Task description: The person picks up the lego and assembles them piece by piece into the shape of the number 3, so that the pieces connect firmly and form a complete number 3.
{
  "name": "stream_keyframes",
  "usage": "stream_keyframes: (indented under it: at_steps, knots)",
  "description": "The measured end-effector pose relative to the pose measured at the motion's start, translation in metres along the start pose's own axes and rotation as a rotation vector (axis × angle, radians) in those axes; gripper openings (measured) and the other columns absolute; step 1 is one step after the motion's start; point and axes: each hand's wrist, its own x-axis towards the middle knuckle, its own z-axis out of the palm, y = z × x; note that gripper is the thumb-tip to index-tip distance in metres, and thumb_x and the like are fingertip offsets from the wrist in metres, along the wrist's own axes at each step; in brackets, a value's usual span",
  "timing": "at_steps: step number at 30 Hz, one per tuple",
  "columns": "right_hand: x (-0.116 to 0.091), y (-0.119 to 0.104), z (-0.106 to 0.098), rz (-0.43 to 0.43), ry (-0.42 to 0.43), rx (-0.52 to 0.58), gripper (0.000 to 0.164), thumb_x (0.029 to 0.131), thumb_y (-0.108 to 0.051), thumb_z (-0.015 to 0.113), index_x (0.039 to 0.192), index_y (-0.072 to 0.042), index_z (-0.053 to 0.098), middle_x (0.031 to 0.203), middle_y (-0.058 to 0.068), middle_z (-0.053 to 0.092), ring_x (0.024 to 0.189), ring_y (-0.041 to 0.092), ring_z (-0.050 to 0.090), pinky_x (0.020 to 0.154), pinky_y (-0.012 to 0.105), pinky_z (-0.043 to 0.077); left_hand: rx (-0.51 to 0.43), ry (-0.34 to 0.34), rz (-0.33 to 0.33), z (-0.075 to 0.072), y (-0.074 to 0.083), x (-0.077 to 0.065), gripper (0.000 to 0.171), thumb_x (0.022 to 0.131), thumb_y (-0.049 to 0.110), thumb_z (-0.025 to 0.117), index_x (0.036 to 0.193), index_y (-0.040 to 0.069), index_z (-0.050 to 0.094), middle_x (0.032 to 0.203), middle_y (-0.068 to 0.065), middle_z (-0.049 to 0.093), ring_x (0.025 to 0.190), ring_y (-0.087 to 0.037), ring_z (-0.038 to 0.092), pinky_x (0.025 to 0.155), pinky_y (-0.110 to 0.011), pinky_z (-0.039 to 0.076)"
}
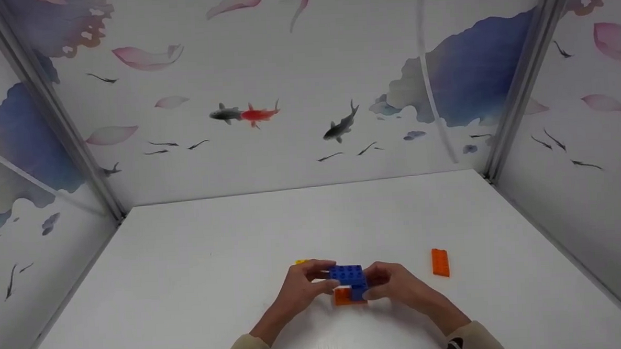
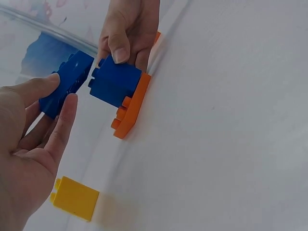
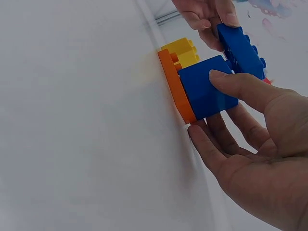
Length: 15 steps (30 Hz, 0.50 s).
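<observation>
Using our left hand (image 1: 300, 286), we pinched a long brick (image 1: 347, 274); our right hand (image 1: 399, 284) gripped a blue block (image 3: 202, 95) on an orange plate (image 2: 134, 109).

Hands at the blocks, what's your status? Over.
Left hand pinching upper blue block. Right hand gripping lower blue block, set on orange plate. Nothing visible in the way.

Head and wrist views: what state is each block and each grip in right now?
Left grip: pinching the upper blue brick
Right grip: pinching the lower blue block
Upper blue brick: held studs up, not pressed onto the lower block
Lower blue block: on the orange plate
Orange plate: under the lower block, some studs bare
Yellow block: upright on the table
Loose orange plate: flat, studs up
</observation>
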Motion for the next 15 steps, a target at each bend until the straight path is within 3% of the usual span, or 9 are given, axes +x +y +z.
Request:
stream_keyframes:
  at_steps: [15]
  knots:
    - [-0.0006, -0.0005, -0.0012, -0.060, -0.007, -0.028, 0.035, 0.086, -0.019, 0.079, 0.116, -0.007, 0.065, 0.115, 0.006, 0.069, 0.102, 0.019, 0.060, 0.096, 0.035, 0.054, 0.043, -0.011, -0.049, 0.0069, -0.0078, 0.0041, 0.049, 0.089, 0.024, 0.076, 0.131, 0.003, 0.064, 0.125, -0.011, 0.068, 0.108, -0.021, 0.066, 0.085, -0.029, 0.060]
